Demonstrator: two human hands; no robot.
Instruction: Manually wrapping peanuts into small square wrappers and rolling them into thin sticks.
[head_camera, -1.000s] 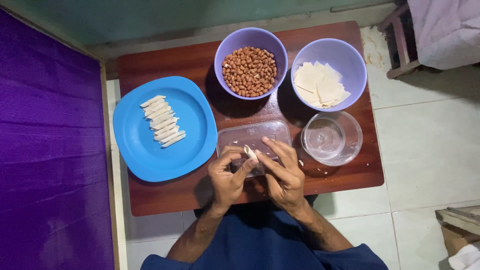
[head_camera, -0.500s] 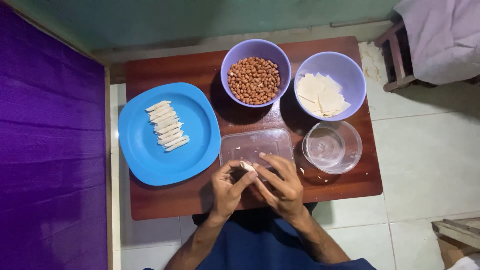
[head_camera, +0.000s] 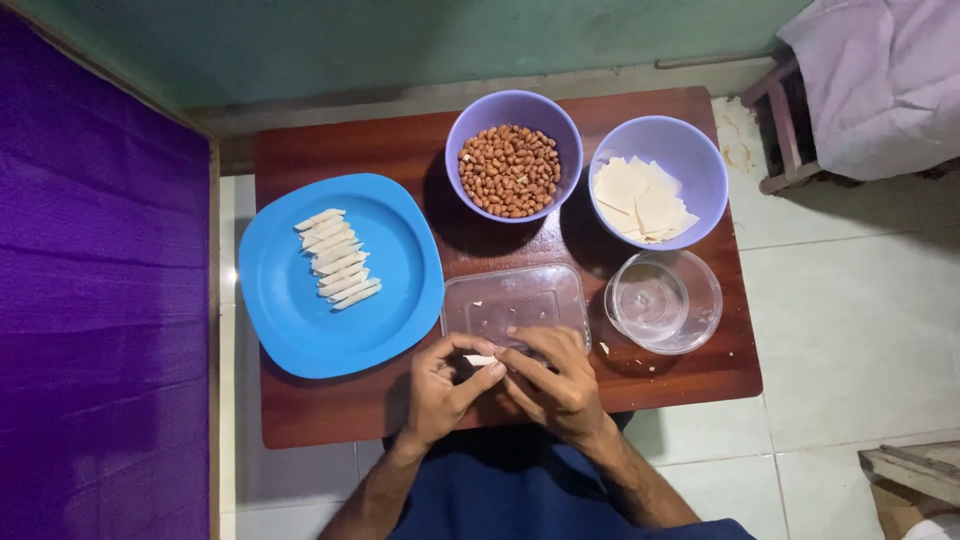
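Both hands, left hand (head_camera: 440, 390) and right hand (head_camera: 555, 385), pinch one small pale roll (head_camera: 480, 360) between curled fingertips

Glossy dark wood table (head_camera: 400, 150), smooth blue plastic plate (head_camera: 400, 300), clear glass bowl (head_camera: 700, 300), matt pale wrappers (head_camera: 640, 200)

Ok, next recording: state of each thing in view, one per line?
Left hand: fingers pinching a small pale roll.
Right hand: fingers on the same roll.
Blue plate: holds a row of finished rolls.
Peanut bowl: full.
Wrapper bowl: holds pale squares.
Clear tray: nearly empty.
Glass bowl: contents unclear.
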